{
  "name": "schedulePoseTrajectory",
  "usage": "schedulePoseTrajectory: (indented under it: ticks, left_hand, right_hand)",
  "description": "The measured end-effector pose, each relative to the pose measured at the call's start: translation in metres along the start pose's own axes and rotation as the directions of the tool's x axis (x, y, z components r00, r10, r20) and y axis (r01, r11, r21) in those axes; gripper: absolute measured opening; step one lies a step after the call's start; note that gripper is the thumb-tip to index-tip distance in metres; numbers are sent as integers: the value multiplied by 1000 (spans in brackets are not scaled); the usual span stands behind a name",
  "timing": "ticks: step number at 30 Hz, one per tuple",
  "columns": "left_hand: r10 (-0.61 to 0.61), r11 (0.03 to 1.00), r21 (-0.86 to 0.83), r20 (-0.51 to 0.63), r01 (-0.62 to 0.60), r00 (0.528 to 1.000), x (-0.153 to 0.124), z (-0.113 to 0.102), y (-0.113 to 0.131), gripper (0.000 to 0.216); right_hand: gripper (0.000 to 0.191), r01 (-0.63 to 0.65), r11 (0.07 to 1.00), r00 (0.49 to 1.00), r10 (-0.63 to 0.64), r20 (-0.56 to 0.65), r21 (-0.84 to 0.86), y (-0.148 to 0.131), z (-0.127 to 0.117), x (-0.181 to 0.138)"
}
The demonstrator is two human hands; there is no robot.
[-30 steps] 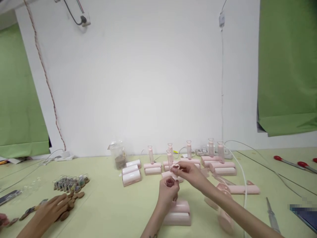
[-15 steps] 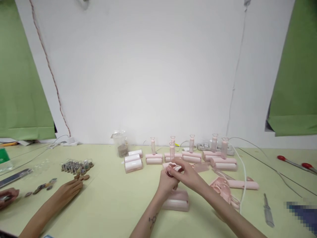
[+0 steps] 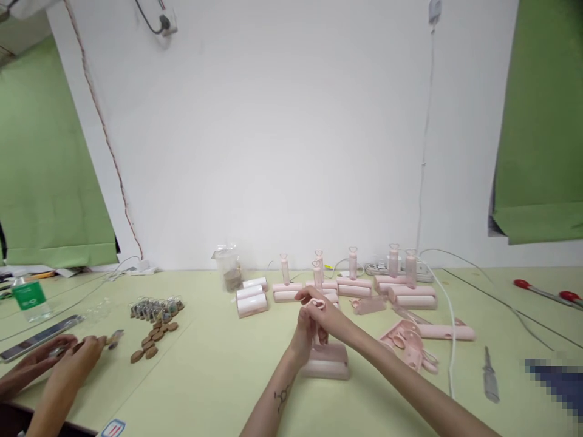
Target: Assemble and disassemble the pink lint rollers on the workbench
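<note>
My left hand [image 3: 301, 335] is wrapped round the pink handle of what looks like a lint roller. Its heart-shaped loop [image 3: 316, 303] pokes up between my fingers. My right hand [image 3: 328, 317] is closed at the top of the same handle, with some fingers lifted to the far side. Just beneath my hands lies a pink and white roller body [image 3: 325, 361]; whether the handle is joined to it is hidden. Behind them stand several finished-looking rollers with upright handles, such as a pink roller [image 3: 354, 286].
White rolls [image 3: 252, 304] lie left of the rollers. Pink plastic parts [image 3: 403, 341], a white cable [image 3: 452, 340] and a screwdriver [image 3: 490, 376] are at right. Farther left, a co-worker's hands [image 3: 68, 358] work near cork pieces [image 3: 152, 341] and small jars [image 3: 155, 308].
My right hand has shifted over the top of the handle, and its fingers have spread farther left. The co-worker's hand has drawn back from the cork pieces to the other hand. The view has turned slightly.
</note>
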State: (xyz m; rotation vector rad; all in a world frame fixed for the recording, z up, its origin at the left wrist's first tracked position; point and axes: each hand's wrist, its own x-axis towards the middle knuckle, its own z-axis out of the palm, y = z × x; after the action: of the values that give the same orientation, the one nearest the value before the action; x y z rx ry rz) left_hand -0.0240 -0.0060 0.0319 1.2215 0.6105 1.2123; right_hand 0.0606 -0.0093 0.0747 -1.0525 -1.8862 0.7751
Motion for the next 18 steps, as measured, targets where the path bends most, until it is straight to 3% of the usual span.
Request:
schedulePoseTrajectory:
  ticks: [6,9,14,18]
  left_hand:
    - [-2,1000,-11,-256,-1,967,9,13,-10,62]
    - [-6,1000,-20,-328,0,945,10,16,-12,54]
    - [-19,999,-46,-333,4,943,6,15,-14,48]
    - [6,1000,-8,-219,-8,976,6,9,-13,54]
  right_hand:
    - [38,3,997,1000,-3,-7,83,-2,5,9]
    - [36,-18,995,1000,17,9,97,5,7,11]
    - [34,-95,990,994,88,69,100,15,9,13]
    - [36,-120,983,986,102,136,138,12,0,12]
